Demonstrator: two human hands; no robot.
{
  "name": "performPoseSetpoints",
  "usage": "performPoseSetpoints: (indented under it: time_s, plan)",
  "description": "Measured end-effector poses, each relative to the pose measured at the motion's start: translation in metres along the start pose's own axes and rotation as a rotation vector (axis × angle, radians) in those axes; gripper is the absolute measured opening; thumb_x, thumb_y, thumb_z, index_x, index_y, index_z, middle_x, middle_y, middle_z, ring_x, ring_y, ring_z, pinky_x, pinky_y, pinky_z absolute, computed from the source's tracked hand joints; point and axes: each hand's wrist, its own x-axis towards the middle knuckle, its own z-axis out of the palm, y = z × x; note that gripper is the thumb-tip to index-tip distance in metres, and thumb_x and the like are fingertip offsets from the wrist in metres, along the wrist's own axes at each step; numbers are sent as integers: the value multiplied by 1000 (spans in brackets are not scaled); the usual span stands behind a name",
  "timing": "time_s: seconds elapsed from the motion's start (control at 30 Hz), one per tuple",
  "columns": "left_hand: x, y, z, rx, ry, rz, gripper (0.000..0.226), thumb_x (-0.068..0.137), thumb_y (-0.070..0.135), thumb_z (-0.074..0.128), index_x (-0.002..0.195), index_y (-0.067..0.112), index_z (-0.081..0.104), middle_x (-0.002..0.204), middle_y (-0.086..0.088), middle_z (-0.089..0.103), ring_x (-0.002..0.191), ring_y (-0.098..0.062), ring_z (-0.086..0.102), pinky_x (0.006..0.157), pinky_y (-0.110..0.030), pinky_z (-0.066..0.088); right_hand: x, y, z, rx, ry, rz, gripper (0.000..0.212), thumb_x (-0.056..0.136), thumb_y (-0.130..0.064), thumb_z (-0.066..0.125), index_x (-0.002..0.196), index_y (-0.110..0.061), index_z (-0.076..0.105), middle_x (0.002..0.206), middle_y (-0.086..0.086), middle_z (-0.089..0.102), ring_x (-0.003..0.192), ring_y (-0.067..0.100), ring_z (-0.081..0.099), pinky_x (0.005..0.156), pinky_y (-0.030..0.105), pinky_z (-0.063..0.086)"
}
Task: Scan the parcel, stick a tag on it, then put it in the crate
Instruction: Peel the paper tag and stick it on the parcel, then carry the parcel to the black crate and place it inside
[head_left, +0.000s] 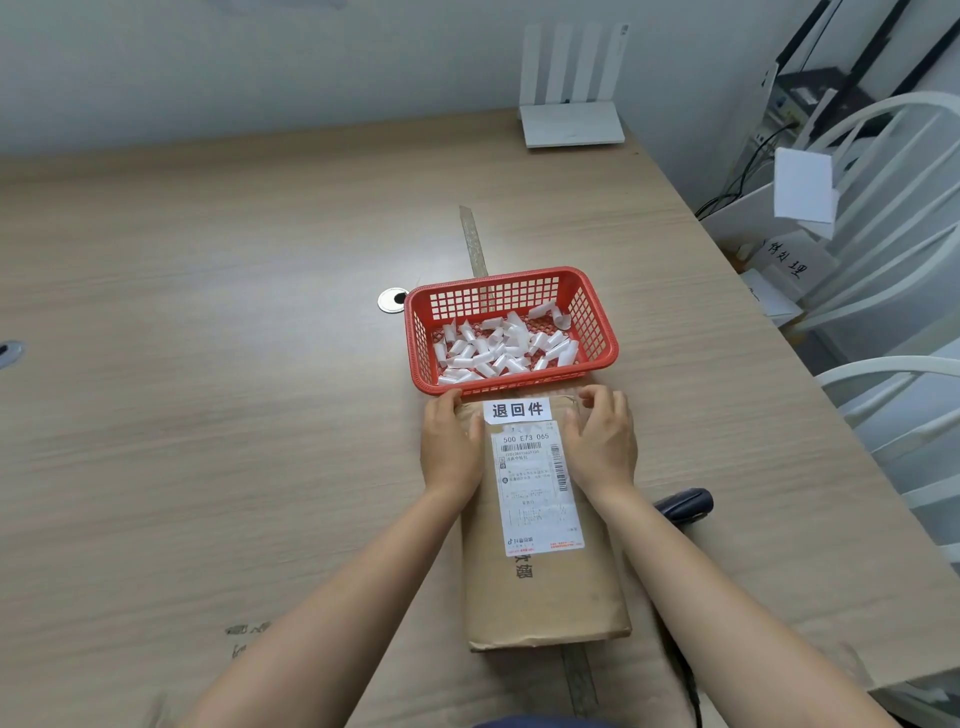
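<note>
A long brown paper parcel (550, 592) lies on the table in front of me, with a white shipping label (537, 493) on top. A white tag with black characters (517, 410) sits at the parcel's far end. My left hand (449, 447) rests on the parcel's far left edge, fingers curled over the corner. My right hand (602, 441) lies on the far right edge, fingers apart and bent. A dark handheld scanner (685, 505) lies on the table right of the parcel, partly hidden by my right forearm.
A red plastic basket (602, 332) with several white curled paper strips stands just beyond the parcel. A white router (571, 124) stands at the table's back edge. White chairs (893, 218) and boxes crowd the right side beyond the table's edge.
</note>
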Motion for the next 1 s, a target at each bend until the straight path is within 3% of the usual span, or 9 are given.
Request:
performPoseSetpoints:
  time_s: [0.1,0.23,0.4,0.5,0.63,0.77,0.9,1.0]
  plan:
    - [-6,-4,-4,1,-11,-33,36,89,13,48,124,4,48,129,-14,50,118,-25,48,98,-27,36,-10,7,-6,83,-50,30,21,88,-16,51,106,-6,52,110,16,55,99,31,55,80,39,46]
    - [-22,-11,-11,-50,-50,-63,36,92,15,43,126,5,46,129,-17,49,120,-26,47,101,-31,35,-33,16,-19,174,-209,74,37,86,-18,55,120,-10,47,124,12,52,110,26,52,91,38,43]
    - [-52,-24,-19,-114,-142,-31,56,86,22,55,136,15,34,135,-11,44,126,-22,42,108,-37,36,-63,25,-38,233,-403,40,63,80,-18,64,136,-20,34,136,5,43,125,18,41,105,33,34]
    - [-66,-33,-27,-96,-227,10,72,78,25,66,140,24,30,136,-6,41,125,-17,42,104,-43,42,-76,28,-41,170,-473,2,74,78,-20,66,140,-22,26,140,6,36,130,16,35,101,22,25]
    - [-79,-40,-36,-28,-366,86,78,73,26,73,139,22,32,140,-9,36,132,-17,34,105,-45,41,-89,27,-43,144,-492,15,79,77,-24,68,141,-26,22,142,7,31,132,17,33,103,23,24]
    - [-88,-42,-45,4,-451,129,78,69,23,77,136,19,37,145,-10,28,137,-18,26,114,-30,25,-106,21,-43,130,-463,49,80,76,-26,68,141,-24,22,142,8,31,131,20,34,105,27,27]
    - [-94,-44,-53,25,-501,194,80,65,22,79,135,20,39,147,-11,26,138,-20,25,114,-27,21,-127,15,-44,105,-417,102,82,74,-31,69,141,-26,22,143,7,31,131,22,33,110,37,29]
    - [-100,-44,-57,37,-533,240,85,63,26,81,136,20,38,149,-10,23,139,-19,23,115,-30,21,-143,9,-52,116,-362,114,83,73,-31,69,140,-26,22,143,5,29,130,20,34,107,32,30]
